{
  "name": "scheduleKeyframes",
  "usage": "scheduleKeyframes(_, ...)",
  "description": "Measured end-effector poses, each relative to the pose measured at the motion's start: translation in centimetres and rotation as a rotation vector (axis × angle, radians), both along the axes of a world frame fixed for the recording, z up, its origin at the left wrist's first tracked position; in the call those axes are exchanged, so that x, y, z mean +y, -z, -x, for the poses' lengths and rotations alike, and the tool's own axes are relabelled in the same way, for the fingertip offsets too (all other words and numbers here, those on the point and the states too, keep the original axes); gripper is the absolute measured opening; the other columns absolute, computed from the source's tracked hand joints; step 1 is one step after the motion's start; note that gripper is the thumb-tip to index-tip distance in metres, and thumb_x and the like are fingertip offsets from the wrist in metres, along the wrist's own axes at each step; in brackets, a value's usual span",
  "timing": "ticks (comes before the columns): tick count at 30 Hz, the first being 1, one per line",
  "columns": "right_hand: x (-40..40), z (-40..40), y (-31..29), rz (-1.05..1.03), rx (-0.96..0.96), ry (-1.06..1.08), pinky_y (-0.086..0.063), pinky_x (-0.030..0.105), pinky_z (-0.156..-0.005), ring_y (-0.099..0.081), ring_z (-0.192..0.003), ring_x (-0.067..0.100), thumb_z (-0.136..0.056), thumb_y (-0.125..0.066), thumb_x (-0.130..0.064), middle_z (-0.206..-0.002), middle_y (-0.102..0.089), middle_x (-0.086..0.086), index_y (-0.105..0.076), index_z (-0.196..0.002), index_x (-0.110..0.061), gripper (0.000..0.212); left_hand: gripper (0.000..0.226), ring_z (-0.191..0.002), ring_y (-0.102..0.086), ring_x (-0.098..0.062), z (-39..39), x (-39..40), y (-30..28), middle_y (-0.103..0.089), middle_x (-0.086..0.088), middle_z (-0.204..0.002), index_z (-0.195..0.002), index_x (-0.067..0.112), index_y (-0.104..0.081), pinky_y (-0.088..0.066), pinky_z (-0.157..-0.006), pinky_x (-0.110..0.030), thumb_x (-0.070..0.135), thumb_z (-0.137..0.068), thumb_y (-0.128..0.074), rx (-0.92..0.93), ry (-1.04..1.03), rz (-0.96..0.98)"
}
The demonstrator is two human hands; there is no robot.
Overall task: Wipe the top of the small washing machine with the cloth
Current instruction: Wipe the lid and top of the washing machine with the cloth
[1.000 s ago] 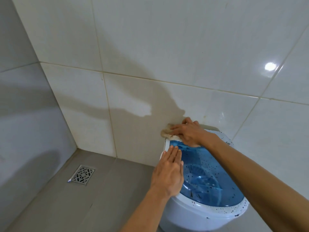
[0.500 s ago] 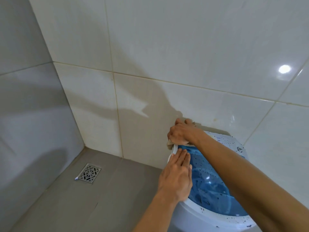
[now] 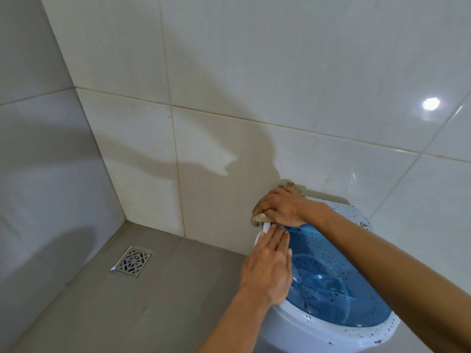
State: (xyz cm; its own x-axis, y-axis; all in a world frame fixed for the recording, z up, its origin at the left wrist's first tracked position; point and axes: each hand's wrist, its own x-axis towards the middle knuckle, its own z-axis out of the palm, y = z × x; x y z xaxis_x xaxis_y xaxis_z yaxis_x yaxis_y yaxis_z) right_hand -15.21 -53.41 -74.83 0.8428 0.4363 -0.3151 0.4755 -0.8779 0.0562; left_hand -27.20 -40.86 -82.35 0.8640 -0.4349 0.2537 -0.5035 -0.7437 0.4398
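Tiled corner, speckled blue-lidded washing machine [image 3: 339,296], crumpled cloth [image 3: 257,218]

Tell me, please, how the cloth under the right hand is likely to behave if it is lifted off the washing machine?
The cloth would probably flop and drape: it lies bunched and folded over the washing machine edge under the right hand. It looks light, since only small tufts show around the fingers. Whether it is wet cannot be told.

Two hands [image 3: 267,271] [image 3: 281,207]; one cloth [image 3: 257,218]; one washing machine [image 3: 331,329]; one floor drain [image 3: 132,261].
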Motion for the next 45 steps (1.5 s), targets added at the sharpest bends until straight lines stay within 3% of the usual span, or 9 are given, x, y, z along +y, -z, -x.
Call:
scheduleKeyframes(5,-1.2,-0.9,0.8,-0.071,-0.131,0.093,-0.026,0.038,-0.113,-0.041,-0.133,0.021,-0.104,-0.023,-0.042,-0.15,-0.046,-0.005,-0.045,-0.144,-0.037,0.045,0.071,-0.15,0.001,-0.012,0.3,0.2,-0.2,-0.012,-0.004,-0.162,-0.152,0.01,-0.019,0.006,-0.121,-0.035,0.042,-0.093,0.004,0.024,0.012,-0.008)
scheduleKeyframes(10,-1.5,1.9,1.4,-0.165,-0.138,-0.142,0.01,0.013,-0.114,-0.009,-0.145,0.001,-0.107,-0.036,-0.027,-0.155,-0.019,-0.016,-0.036,-0.15,-0.025,0.043,0.055,-0.149,0.001,-0.012,-0.1,0.6,0.1,-0.011,-0.004,-0.162,-0.153,0.01,-0.017,0.002,-0.122,-0.033,0.034,-0.103,-0.013,0.017,-0.001,-0.02)
scheduleKeyframes(15,-2.5,-0.6,0.9,-0.251,-0.153,0.206,-0.023,0.039,-0.119,-0.032,-0.145,0.017,-0.107,-0.034,-0.033,-0.16,-0.029,-0.009,-0.041,-0.147,-0.036,0.041,0.056,-0.148,0.007,-0.009,0.0,0.9,0.1,-0.004,-0.002,-0.163,-0.153,0.011,-0.014,0.003,-0.122,-0.034,0.034,-0.101,-0.012,0.044,0.003,-0.041)
scheduleKeyframes(18,-1.5,0.8,1.1,-0.183,-0.175,0.2,-0.019,0.043,-0.118,-0.023,-0.149,0.02,-0.106,-0.04,-0.024,-0.162,-0.023,-0.009,-0.039,-0.149,-0.033,0.044,0.065,-0.149,0.005,-0.01,-0.1,0.8,0.0,-0.007,-0.003,-0.163,-0.153,0.011,-0.017,0.005,-0.121,-0.034,0.041,-0.098,0.0,0.039,-0.002,-0.029)
scheduleKeyframes(23,-2.2,3.8,1.3,-0.324,-0.139,0.155,-0.018,0.039,-0.119,-0.017,-0.151,0.015,-0.106,-0.038,-0.03,-0.161,-0.026,-0.009,-0.045,-0.146,-0.031,0.04,0.063,-0.15,-0.003,-0.013,-0.2,0.7,0.3,-0.014,-0.006,-0.162,-0.151,0.009,-0.022,0.003,-0.121,-0.033,0.038,-0.098,-0.007,0.02,-0.009,-0.009)
scheduleKeyframes(29,-1.6,-1.2,1.2,-0.231,-0.239,0.323,-0.039,0.043,-0.107,-0.045,-0.134,0.027,-0.104,-0.043,-0.028,-0.153,-0.044,0.0,-0.045,-0.146,-0.029,0.042,0.068,-0.149,0.002,-0.011,-0.2,0.7,0.2,-0.007,-0.003,-0.163,-0.152,0.011,-0.018,0.0,-0.123,-0.032,0.044,-0.096,-0.001,0.031,0.001,-0.04)
scheduleKeyframes(35,-1.5,4.7,3.1,-0.305,-0.19,0.185,-0.023,0.042,-0.119,-0.011,-0.152,0.019,-0.104,-0.044,-0.023,-0.164,-0.017,-0.005,-0.036,-0.151,-0.027,0.047,0.066,-0.149,-0.009,-0.013,-0.5,0.6,0.8,-0.023,-0.005,-0.16,-0.151,0.01,-0.028,-0.01,-0.122,-0.035,0.038,-0.095,-0.006,-0.013,-0.004,0.008)
scheduleKeyframes(42,-0.4,0.5,1.6,-0.276,-0.288,0.379,-0.043,0.042,-0.098,-0.046,-0.13,0.03,-0.097,-0.045,-0.004,-0.144,-0.05,0.008,-0.045,-0.145,-0.021,0.051,0.066,-0.15,-0.008,-0.014,-0.2,0.8,0.8,-0.019,-0.006,-0.161,-0.15,0.009,-0.028,-0.007,-0.123,-0.033,0.042,-0.099,-0.002,-0.03,-0.007,-0.007)
scheduleKeyframes(45,0.3,0.4,3.2,-0.293,-0.373,0.398,-0.036,0.039,-0.102,-0.042,-0.125,0.034,-0.086,-0.047,0.001,-0.141,-0.05,0.009,-0.05,-0.142,-0.02,0.06,0.064,-0.149,-0.008,-0.013,-0.3,0.9,1.1,-0.021,-0.006,-0.16,-0.15,0.01,-0.028,-0.012,-0.122,-0.034,0.04,-0.1,-0.004,-0.025,-0.012,-0.005)
